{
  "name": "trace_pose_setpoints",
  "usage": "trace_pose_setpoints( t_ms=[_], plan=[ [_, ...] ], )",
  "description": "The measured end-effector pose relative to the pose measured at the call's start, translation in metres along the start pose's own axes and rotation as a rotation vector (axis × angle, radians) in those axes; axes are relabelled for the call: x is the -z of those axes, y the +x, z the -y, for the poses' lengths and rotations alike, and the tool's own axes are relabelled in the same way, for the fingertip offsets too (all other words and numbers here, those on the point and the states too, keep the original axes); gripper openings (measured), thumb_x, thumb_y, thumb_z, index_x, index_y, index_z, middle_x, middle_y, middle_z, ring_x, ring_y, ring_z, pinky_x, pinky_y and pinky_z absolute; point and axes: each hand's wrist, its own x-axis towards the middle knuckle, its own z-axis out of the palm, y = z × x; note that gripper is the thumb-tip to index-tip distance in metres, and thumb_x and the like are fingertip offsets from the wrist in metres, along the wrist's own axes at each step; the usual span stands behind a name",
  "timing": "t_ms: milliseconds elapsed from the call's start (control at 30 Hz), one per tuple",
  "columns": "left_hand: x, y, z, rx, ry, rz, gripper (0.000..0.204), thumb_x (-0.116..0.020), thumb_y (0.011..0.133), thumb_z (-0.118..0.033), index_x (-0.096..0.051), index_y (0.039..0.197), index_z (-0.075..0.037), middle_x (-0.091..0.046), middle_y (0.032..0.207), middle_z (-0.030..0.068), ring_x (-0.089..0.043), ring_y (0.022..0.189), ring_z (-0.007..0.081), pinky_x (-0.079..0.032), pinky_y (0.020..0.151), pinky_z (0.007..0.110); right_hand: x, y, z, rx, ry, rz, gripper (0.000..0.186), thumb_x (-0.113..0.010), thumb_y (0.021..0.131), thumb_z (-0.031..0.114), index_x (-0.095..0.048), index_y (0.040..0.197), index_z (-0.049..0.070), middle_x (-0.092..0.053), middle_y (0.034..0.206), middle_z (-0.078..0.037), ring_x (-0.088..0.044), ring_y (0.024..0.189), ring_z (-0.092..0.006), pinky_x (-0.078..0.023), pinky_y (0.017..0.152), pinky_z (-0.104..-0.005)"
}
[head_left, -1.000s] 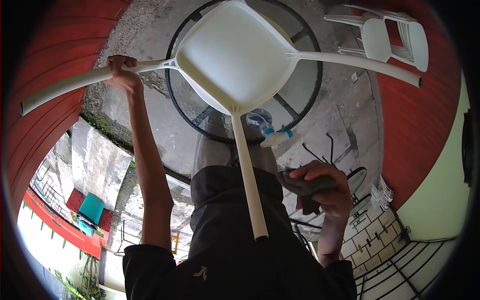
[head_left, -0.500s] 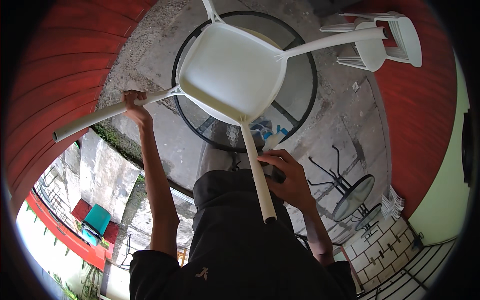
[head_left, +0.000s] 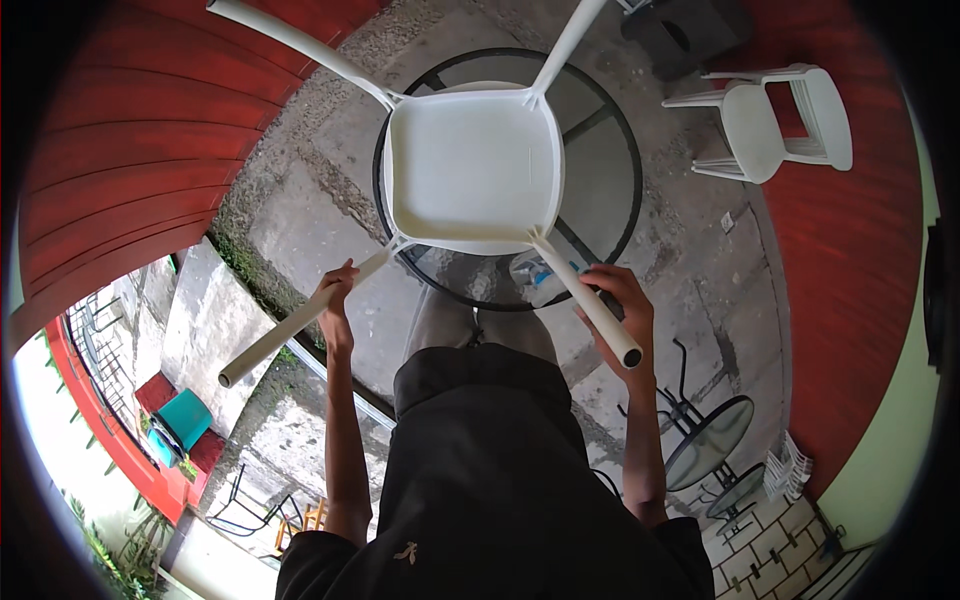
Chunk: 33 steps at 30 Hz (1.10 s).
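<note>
Left hand: fingers were clamped on the near-left leg, between 7 and 8 o'clock from the seat.
Right hand: fingers were curled closed around the near-right leg, at 5 o'clock.
Chair: white, found upside down at 12 o'clock from the person, all four legs pointing outward.
Table: round, glass, dark-rimmed; it stood below the chair. Contact could not be confirmed.
Blue-and-clear item: noted near the table's 5 o'clock edge, partly hidden by a leg.
Stacked chairs: white, stood at 2 o'clock by a red wall.
Second table: seen at 4 o'clock.
</note>
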Motion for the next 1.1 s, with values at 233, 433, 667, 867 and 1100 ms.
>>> trace_pose_setpoints(
  t_ms=[233,433,667,867,1100],
  plan=[
    [-0.026,-0.097,0.003,-0.039,0.113,0.090,0.011,-0.064,0.089,-0.006,-0.069,0.098,-0.002,-0.070,0.108,0.0121,-0.059,0.119,0.0257,-0.043,0.101,0.037,0.008,0.023,-0.039,0.044,0.173,-0.132,0.036,-0.075,0.089,0.012,-0.062,0.122,0.003,-0.062,0.112,-0.005,-0.059,0.088,-0.0106,-0.050,0.075,-0.0245],
    [-0.051,-0.148,0.007,-0.033,0.165,0.130,0.015,-0.060,0.087,0.006,-0.065,0.100,-0.001,-0.069,0.113,0.0114,-0.057,0.121,0.0233,-0.043,0.102,0.034,0.020,0.029,-0.069,-0.121,0.288,-0.162,0.063,-0.077,0.083,0.006,-0.050,0.141,0.007,-0.062,0.122,-0.012,-0.060,0.111,-0.0211,-0.051,0.091,-0.0329],
    [-0.063,-0.165,0.011,-0.057,0.217,0.159,0.025,-0.061,0.087,0.004,-0.066,0.111,-0.002,-0.069,0.114,0.0106,-0.057,0.123,0.0236,-0.043,0.102,0.034,-0.007,-0.019,-0.121,-0.232,0.193,0.068,0.056,-0.072,0.085,0.014,-0.052,0.138,0.007,-0.063,0.121,-0.014,-0.063,0.086,-0.0196,-0.052,0.077,-0.0335],
    [-0.050,-0.155,0.036,-0.183,0.387,0.225,0.059,-0.060,0.082,0.006,-0.051,0.139,-0.004,-0.059,0.134,0.0161,-0.058,0.124,0.0282,-0.047,0.099,0.036,-0.044,-0.073,-0.145,-0.207,0.202,0.039,0.051,-0.069,0.086,0.014,-0.054,0.134,0.007,-0.067,0.102,-0.013,-0.062,0.072,-0.0166,-0.051,0.067,-0.0327],
    [-0.025,-0.115,0.033,-0.032,0.485,0.670,0.071,-0.059,0.079,0.009,-0.040,0.146,-0.004,-0.056,0.136,0.0196,-0.061,0.118,0.0269,-0.050,0.092,0.038,-0.050,-0.120,-0.156,-0.477,0.137,0.080,0.048,-0.069,0.085,0.012,-0.055,0.131,0.008,-0.067,0.098,-0.013,-0.065,0.086,-0.0191,-0.051,0.078,-0.0326]
  ],
)
